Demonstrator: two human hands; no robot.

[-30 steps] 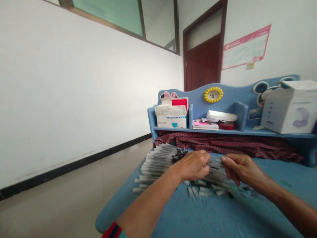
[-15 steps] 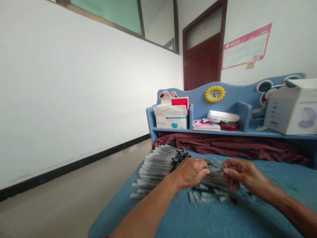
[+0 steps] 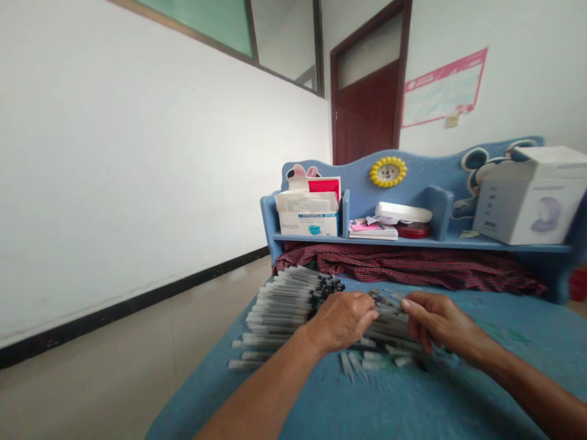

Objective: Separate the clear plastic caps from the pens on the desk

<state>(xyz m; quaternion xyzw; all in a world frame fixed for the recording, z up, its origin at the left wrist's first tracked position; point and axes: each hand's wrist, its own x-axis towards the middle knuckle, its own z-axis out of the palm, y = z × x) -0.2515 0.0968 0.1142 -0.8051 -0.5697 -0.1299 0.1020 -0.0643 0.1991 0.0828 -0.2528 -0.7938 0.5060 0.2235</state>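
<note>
A stack of pens (image 3: 284, 299) with frosted clear barrels and black ends lies on the left of the blue table (image 3: 321, 403). My left hand (image 3: 345, 318) is closed beside the black ends, fingers curled down, and hides whatever it grips. To its right spreads a looser heap of clear and dark pen pieces (image 3: 389, 327). Over the right side of that heap, my right hand (image 3: 435, 318) has its thumb and fingers drawn together; anything between them is too blurred to name. Short clear pen caps (image 3: 373, 364) and thin pointed pieces (image 3: 353, 365) lie in front of the heap.
Behind the pens, a red checked cloth (image 3: 389, 266) is bunched under the blue shelf (image 3: 316, 238). The shelf holds a mask box (image 3: 308, 223), papers (image 3: 372, 232), a red round tin (image 3: 413, 230) and a large white box (image 3: 527, 195). The table's left edge borders the floor.
The view has turned slightly right, so everything sits a little further left. Both hands stay over the pens; my right hand's fingers have shifted slightly.
</note>
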